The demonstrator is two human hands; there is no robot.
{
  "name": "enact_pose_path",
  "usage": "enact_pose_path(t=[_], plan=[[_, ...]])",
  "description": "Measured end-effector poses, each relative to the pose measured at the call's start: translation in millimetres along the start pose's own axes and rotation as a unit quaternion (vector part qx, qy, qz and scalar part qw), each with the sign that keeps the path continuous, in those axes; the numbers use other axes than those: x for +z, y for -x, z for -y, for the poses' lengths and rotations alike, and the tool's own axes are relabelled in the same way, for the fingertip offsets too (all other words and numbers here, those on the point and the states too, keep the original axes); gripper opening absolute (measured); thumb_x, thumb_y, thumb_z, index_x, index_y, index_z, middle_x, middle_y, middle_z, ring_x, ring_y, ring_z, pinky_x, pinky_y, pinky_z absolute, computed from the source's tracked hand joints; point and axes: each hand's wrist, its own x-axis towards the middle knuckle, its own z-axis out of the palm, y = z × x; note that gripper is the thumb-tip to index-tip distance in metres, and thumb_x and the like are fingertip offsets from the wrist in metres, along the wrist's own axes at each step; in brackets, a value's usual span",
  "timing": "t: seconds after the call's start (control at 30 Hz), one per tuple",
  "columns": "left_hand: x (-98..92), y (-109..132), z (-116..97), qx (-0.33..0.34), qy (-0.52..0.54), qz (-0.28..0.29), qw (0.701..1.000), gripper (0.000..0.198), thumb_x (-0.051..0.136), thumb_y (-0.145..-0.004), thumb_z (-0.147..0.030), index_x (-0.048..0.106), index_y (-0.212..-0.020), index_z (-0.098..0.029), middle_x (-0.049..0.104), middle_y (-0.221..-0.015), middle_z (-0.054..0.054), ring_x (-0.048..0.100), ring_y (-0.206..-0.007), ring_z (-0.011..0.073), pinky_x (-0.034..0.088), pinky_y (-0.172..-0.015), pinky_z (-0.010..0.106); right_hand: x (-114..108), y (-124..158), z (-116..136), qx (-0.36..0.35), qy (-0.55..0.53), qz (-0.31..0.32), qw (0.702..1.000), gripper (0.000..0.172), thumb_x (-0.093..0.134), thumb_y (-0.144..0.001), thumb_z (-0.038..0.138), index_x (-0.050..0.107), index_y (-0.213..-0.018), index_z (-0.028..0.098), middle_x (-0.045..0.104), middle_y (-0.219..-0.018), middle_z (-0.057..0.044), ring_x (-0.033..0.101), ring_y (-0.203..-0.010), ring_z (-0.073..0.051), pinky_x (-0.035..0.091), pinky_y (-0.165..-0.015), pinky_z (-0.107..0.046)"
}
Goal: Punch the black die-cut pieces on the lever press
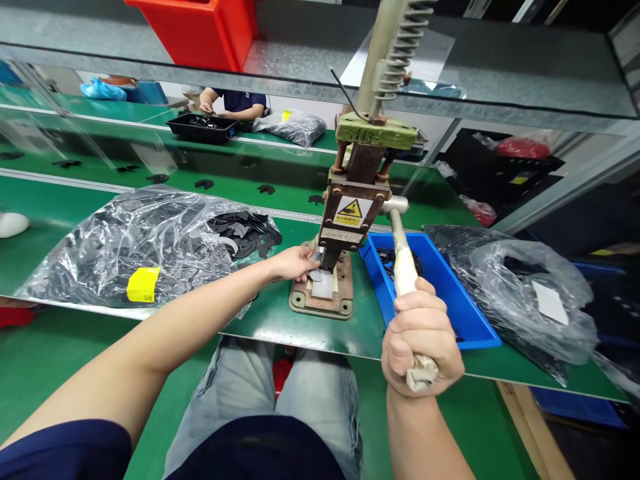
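Right hand (420, 347) grip clamped on rigid press lever (403, 260) | left hand (295, 262) grip pinching flat part (316, 257), likely light and thin, by its edge beneath press head (353, 213)

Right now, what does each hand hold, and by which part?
Right hand grips the lever at its free end; left hand pinches a small piece by its edge.

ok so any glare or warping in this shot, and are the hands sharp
Head view: wide-angle warping bows the bench edge and shelf; light glares off the clear plastic bag at left; the left hand at the press and the right hand on the lever handle are sharp, without motion blur.
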Motion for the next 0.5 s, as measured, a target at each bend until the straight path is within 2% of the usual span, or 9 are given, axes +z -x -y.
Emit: enact_pose_path(t=[0.07, 0.23, 0.37, 0.5], plan=[[-0.6, -2, -3, -0.004, -0.013, 0.007, 1.0, 0.025, 0.079, -0.091, -0.031, 0.058, -0.09, -0.018, 0.058, -0.055, -0.006, 0.055, -0.044, 0.0083, 0.042, -0.045, 0.018, 1, 0, 0, 0.003, -0.004, 0.0, 1.0, 0.025, 0.068, -0.09, 0.028, 0.055, -0.069, 0.022, 0.062, -0.071, 0.006, 0.068, -0.085, -0.015, 0.055, -0.107, -0.057], [-0.5, -8, -15, -0.017, -0.044, 0.028, 0.998, 0.017, 0.076, -0.092, -0.025, 0.061, -0.089, -0.017, 0.05, -0.052, -0.008, 0.04, -0.039, 0.0044, 0.029, -0.039, 0.016, 4, 1, 1, 0.011, -0.001, -0.009, 1.0, 0.028, 0.067, -0.092, 0.03, 0.054, -0.069, 0.023, 0.061, -0.071, 0.006, 0.067, -0.085, -0.015, 0.054, -0.108, -0.059], [1.7, -12, -18, -0.046, -0.09, 0.018, 0.995, 0.024, 0.082, -0.087, -0.033, 0.065, -0.094, -0.017, 0.048, -0.049, -0.008, 0.04, -0.038, 0.0063, 0.029, -0.039, 0.018, 6, 1, 0, 0.003, 0.01, -0.022, 1.0, 0.027, 0.067, -0.09, 0.028, 0.053, -0.069, 0.023, 0.06, -0.07, 0.006, 0.066, -0.082, -0.015, 0.055, -0.105, -0.06], [5.8, -13, -18, -0.042, -0.096, -0.005, 0.995, 0.031, 0.084, -0.085, -0.038, 0.067, -0.1, -0.017, 0.049, -0.05, -0.007, 0.042, -0.038, 0.0074, 0.032, -0.04, 0.019, 6, 1, -1, 0.002, 0.015, -0.023, 1.0, 0.024, 0.066, -0.089, 0.027, 0.052, -0.069, 0.023, 0.06, -0.069, 0.006, 0.066, -0.08, -0.016, 0.055, -0.104, -0.06]])
